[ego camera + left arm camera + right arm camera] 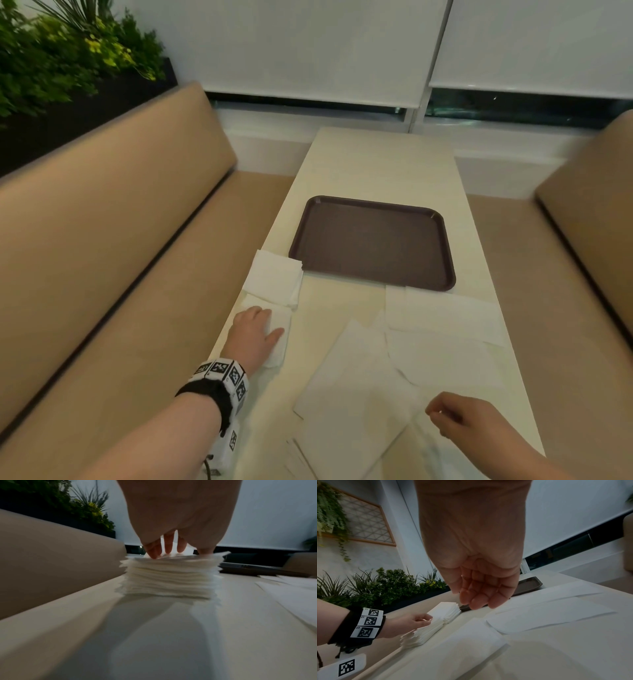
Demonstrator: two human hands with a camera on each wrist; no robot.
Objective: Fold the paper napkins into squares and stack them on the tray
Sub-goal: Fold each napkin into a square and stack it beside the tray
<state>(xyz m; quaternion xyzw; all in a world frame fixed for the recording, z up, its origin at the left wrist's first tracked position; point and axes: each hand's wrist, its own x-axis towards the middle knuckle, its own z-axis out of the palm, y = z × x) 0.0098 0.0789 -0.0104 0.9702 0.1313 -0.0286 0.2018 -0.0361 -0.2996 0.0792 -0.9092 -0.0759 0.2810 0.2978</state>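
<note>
A dark brown tray (373, 243) lies bare in the middle of the table. Two stacks of folded white napkins sit by its near left corner: a far stack (274, 277) and a near stack (279, 346), also visible from the left wrist (168, 574). My left hand (263, 325) rests its fingertips (154, 551) on top of the near stack. Unfolded napkins (356, 404) lie spread over the near part of the table. My right hand (433, 413) hovers over them, fingers (476, 601) loosely curled, holding nothing.
The cream table (376, 164) is narrow, with tan benches on the left (120, 240) and right (589, 205). More flat napkins (442, 315) lie just in front of the tray. A planter with greenery (68, 68) stands behind the left bench.
</note>
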